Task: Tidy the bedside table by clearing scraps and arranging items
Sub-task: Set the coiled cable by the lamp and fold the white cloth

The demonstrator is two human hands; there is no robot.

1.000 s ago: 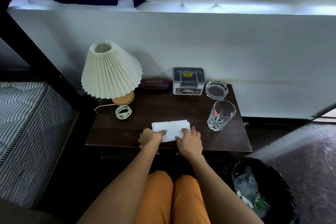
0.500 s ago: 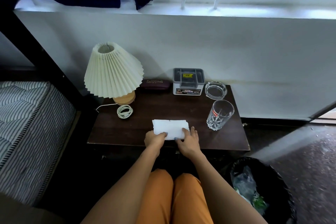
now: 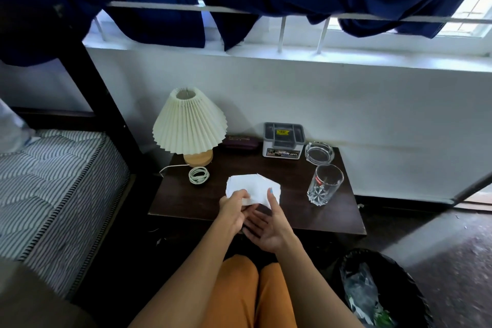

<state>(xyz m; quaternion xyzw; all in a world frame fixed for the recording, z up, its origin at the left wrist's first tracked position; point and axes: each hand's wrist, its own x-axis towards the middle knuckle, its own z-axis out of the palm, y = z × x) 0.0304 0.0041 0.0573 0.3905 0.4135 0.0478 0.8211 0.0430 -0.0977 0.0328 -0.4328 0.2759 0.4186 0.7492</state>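
A folded white tissue [image 3: 255, 186] is lifted just above the front of the dark wooden bedside table [image 3: 332, 218]. My left hand [image 3: 234, 208] pinches its near left edge. My right hand [image 3: 269, 224] is palm up under it, thumb pressed on its right side. On the table stand a pleated cream lamp [image 3: 189, 125], a coiled white cable [image 3: 198, 175], a dark case [image 3: 241, 142], a grey organiser box [image 3: 283, 140], a glass ashtray [image 3: 319, 152] and a cut drinking glass [image 3: 324, 184].
A black waste bin [image 3: 399, 285] lined with a plastic bag sits on the floor at the lower right. A striped mattress [image 3: 53, 189] and a dark bed post lie to the left. Blue curtains hang over the window behind the table.
The tissue lay flat on the table under both hands; now both hands have lifted it off the surface, and the right hand has turned palm up. The camera tilted up.
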